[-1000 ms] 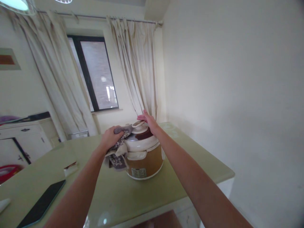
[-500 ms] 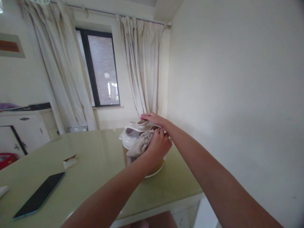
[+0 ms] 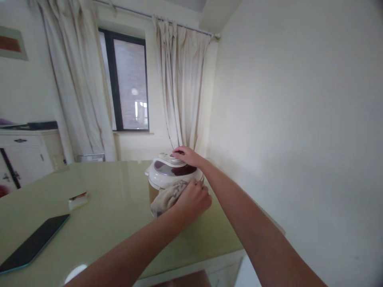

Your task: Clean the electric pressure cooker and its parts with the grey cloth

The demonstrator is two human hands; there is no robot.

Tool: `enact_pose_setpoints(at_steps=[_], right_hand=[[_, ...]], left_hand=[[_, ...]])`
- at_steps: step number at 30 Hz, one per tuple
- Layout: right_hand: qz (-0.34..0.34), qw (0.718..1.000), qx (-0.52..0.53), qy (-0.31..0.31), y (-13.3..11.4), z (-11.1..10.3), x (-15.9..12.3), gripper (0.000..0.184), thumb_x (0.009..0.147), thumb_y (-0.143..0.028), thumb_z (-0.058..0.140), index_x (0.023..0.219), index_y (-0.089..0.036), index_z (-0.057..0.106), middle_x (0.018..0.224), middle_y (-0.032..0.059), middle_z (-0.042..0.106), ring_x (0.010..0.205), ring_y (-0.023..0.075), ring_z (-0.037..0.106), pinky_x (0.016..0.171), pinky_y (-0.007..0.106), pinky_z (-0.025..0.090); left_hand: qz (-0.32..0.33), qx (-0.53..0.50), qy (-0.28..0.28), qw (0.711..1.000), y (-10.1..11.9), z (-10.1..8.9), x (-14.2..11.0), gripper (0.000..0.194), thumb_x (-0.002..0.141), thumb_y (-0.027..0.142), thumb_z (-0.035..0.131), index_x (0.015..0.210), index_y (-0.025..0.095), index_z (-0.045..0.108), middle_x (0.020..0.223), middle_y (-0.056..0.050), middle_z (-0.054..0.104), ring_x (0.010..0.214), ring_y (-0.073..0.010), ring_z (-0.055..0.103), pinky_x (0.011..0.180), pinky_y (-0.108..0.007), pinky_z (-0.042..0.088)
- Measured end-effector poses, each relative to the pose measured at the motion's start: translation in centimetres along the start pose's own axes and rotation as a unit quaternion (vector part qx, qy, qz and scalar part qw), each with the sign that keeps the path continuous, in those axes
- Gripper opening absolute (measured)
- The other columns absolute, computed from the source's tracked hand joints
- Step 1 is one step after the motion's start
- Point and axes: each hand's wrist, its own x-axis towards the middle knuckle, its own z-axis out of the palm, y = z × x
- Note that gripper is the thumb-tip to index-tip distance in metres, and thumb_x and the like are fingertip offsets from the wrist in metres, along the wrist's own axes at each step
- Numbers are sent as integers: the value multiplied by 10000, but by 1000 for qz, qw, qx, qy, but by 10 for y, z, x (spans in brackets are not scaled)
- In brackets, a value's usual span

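Observation:
A white and tan electric pressure cooker (image 3: 162, 178) stands upright on the table, its lid on. My left hand (image 3: 196, 195) is closed round a bunched pale patterned cloth (image 3: 167, 197), which lies against the cooker's front side below the lid rim. On top of the lid, my right hand (image 3: 188, 155) has its fingers curled over the lid handle (image 3: 176, 160); the palm hides part of it. Both forearms reach in from below, and the left one with the cloth covers much of the cooker's lower front.
The pale green table (image 3: 110, 187) carries a dark phone or tablet (image 3: 34, 243) at the left and a small white packet (image 3: 78, 200) behind it. A plain wall (image 3: 284, 119) rises close on the right. Curtains (image 3: 182, 87) and a window stand at the back, with a white cabinet (image 3: 28, 149) far left.
My left hand has moved the cloth down from the lid's edge to the cooker's front side. My right hand stays on the lid top. The view has shifted slightly.

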Motion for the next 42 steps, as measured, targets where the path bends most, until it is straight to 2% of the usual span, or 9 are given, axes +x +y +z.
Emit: enact_pose_setpoints(at_steps=[6, 9, 12, 16, 21, 26, 33, 38, 42], right_hand=[[13, 990, 135, 42, 12, 6, -14, 321, 920, -428, 736, 1156, -221, 802, 1196, 72, 786, 1141, 238, 703, 1058, 398, 503], [10, 988, 140, 59, 11, 8, -15, 312, 893, -429, 759, 1123, -225, 815, 1177, 70, 789, 1151, 249, 702, 1068, 411, 496], [25, 988, 142, 62, 9, 10, -15, 317, 897, -431, 756, 1136, -230, 812, 1145, 61, 790, 1107, 237, 709, 1042, 398, 503], [28, 991, 106, 75, 4, 12, -16, 304, 894, -418, 763, 1126, -227, 810, 1094, 54, 790, 1085, 229, 703, 1040, 394, 490], [18, 993, 66, 91, 0, 12, -17, 272, 914, -403, 742, 1125, -241, 798, 1103, 42, 788, 1046, 213, 703, 1012, 373, 494], [20, 994, 59, 85, 0, 12, -15, 253, 915, -375, 728, 1111, -227, 789, 1097, 44, 785, 1036, 217, 706, 999, 375, 500], [13, 995, 27, 93, -1, 20, -12, 270, 932, -351, 720, 1145, -196, 776, 1105, 68, 778, 1039, 206, 704, 985, 352, 503], [4, 995, 1, 99, 0, 25, -9, 296, 916, -364, 752, 1155, -190, 765, 1113, 70, 772, 1030, 204, 703, 975, 347, 502], [10, 995, -13, 102, 3, 28, -6, 274, 909, -361, 757, 1133, -203, 762, 1107, 62, 767, 1049, 213, 685, 991, 356, 493]], left_hand=[[-265, -86, 113, 954, -73, -19, -53, 315, 922, 238, 652, 1207, 305, 767, 1230, -58, 759, 1085, -285, 682, 934, -404, 535], [-393, -173, 160, 889, -129, -1, -67, 325, 927, 300, 613, 1208, 287, 776, 1220, -42, 779, 1091, -255, 709, 962, -341, 527], [-507, -227, 136, 820, -177, 29, -80, 356, 893, 335, 618, 1189, 229, 786, 1080, -65, 813, 1005, -257, 738, 896, -325, 540], [-551, -267, 73, 787, -208, 61, -99, 394, 872, 314, 612, 1189, 146, 773, 1075, -113, 818, 999, -255, 748, 827, -289, 543], [-514, -248, 32, 821, -195, 64, -118, 398, 861, 310, 636, 1208, 175, 775, 1110, -113, 813, 1044, -312, 738, 830, -328, 532], [-463, -106, -49, 879, -173, 49, -129, 361, 905, 325, 536, 1167, 251, 773, 1188, -128, 779, 1048, -330, 736, 858, -375, 535], [-438, -108, -93, 888, -202, 56, -119, 383, 861, 256, 545, 1164, 288, 778, 1174, -113, 778, 1080, -308, 733, 907, -359, 536], [-428, -165, 12, 888, -205, 80, -134, 431, 841, 281, 518, 1187, 251, 773, 1192, -110, 756, 1076, -294, 718, 967, -379, 540], [-472, -248, 190, 824, -151, 114, -157, 441, 844, 388, 510, 1165, 179, 728, 1145, -123, 726, 1069, -289, 705, 1009, -400, 547]])
